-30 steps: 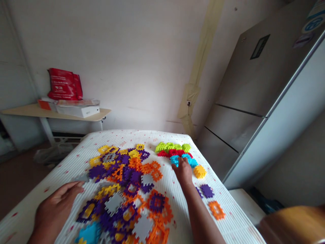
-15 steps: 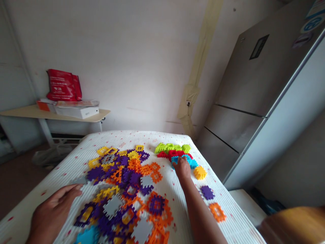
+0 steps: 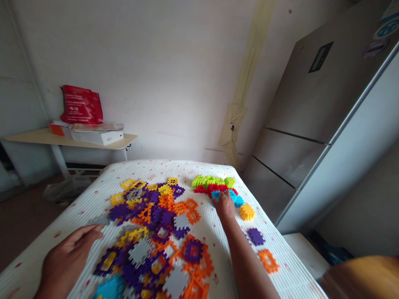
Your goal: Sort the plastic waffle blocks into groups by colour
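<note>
- The small pile of blue plastic interlocking tiles [image 3: 236, 199] is lying near the far right edge of the white ribbed worktop [image 3: 93, 195], just in front of the red tiles [image 3: 212, 188].
- It is touched by the right hand [image 3: 225, 206]; whether anything is gripped cannot be told.
- The left hand [image 3: 67, 259] is laid flat and released beside the mixed purple, orange and grey tile heap [image 3: 158, 232].

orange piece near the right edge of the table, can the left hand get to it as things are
Probably not easily. The left hand rests flat at the table's left side, and the orange piece lies beyond the mixed pile and the right forearm, which crosses the way.
</note>
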### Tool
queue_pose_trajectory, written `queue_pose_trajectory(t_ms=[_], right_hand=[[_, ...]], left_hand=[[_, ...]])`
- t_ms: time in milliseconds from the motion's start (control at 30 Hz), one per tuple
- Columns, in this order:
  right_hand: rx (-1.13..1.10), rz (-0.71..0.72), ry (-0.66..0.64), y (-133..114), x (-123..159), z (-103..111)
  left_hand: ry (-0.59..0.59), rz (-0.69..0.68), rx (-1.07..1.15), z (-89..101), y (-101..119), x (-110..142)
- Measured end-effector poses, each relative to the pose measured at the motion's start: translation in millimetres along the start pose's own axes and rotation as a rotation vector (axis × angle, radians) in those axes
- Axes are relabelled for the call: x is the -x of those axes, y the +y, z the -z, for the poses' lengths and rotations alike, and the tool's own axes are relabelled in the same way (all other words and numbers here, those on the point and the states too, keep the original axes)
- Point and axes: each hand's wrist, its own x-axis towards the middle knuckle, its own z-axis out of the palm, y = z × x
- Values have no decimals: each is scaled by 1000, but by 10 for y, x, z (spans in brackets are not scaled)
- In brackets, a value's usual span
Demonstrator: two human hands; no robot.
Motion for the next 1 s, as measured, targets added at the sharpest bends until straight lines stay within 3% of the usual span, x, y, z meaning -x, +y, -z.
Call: queue_pose_trajectory(t_ms=[133, 300, 433, 633, 800, 1000], right_hand=[[-15, 12, 90, -46, 71, 53], [-204, 333, 151, -117, 343, -7], [-337, 516, 59, -73, 587, -143], [-449, 478, -81, -9, 681, -285], [-503, 472, -103, -28, 676, -339], [-437, 439, -137, -69, 705, -320]], left_hand=[[-44, 33, 117, -26, -5, -21], [-67, -47, 137, -68, -128, -15], [-159, -135, 109, 51, -204, 186], [-375, -447, -190, 318, -358, 591], [-383, -455, -490, 356, -425, 793], [-369, -438, -574, 258, -446, 889]])
